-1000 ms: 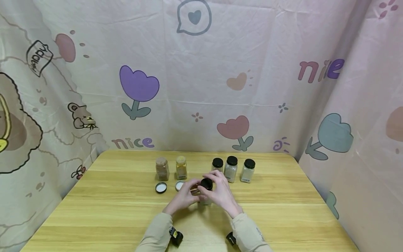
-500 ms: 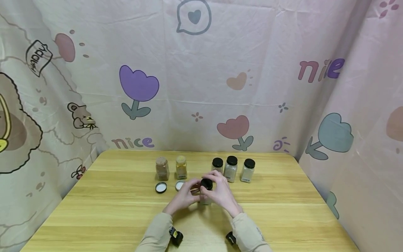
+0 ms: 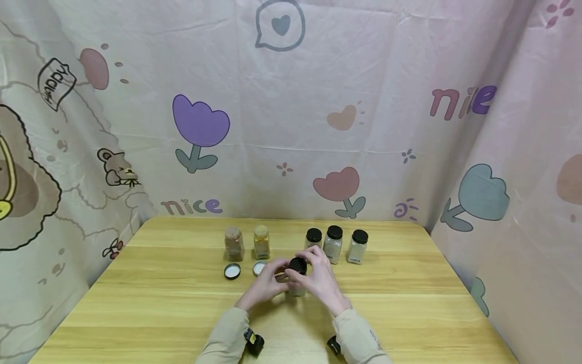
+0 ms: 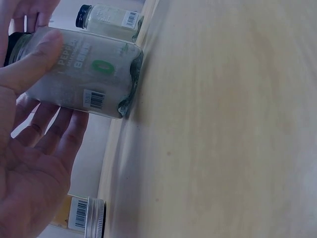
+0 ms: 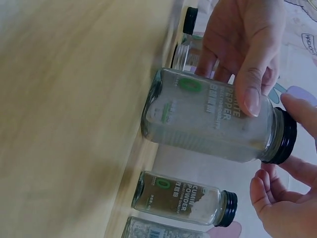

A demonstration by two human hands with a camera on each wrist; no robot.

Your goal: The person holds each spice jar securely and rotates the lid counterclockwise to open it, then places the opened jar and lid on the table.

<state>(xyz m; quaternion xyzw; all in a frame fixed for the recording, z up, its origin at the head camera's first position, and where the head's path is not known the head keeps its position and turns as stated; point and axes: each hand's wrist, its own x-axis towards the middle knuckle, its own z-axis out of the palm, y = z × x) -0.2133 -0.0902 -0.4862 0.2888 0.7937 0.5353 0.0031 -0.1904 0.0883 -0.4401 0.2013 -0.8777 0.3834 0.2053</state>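
Observation:
A clear glass jar of white pepper (image 5: 198, 119) stands upright on the table near the middle in the head view, its body (image 3: 297, 290) partly covered by fingers. My left hand (image 3: 265, 286) grips the jar's body, thumb on one side and fingers on the other, as the left wrist view also shows on the jar (image 4: 77, 74). Above it, my right hand (image 3: 321, 278) holds the black lid (image 5: 286, 136) between thumb and fingers. The lid sits on the jar's neck. Its contents look pale.
Left, an uncapped brown jar (image 3: 234, 245) and an uncapped yellow jar (image 3: 261, 243) stand behind two upturned lids (image 3: 232, 271). Right, behind the hands, are three black-lidded jars (image 3: 357, 247), one labelled cumin powder (image 5: 181, 198). A patterned cloth (image 3: 282, 126) hangs behind the table (image 3: 409, 303).
The right hand's fingers have shifted slightly around the lid. The left hand and the jar have stayed in about the same place.

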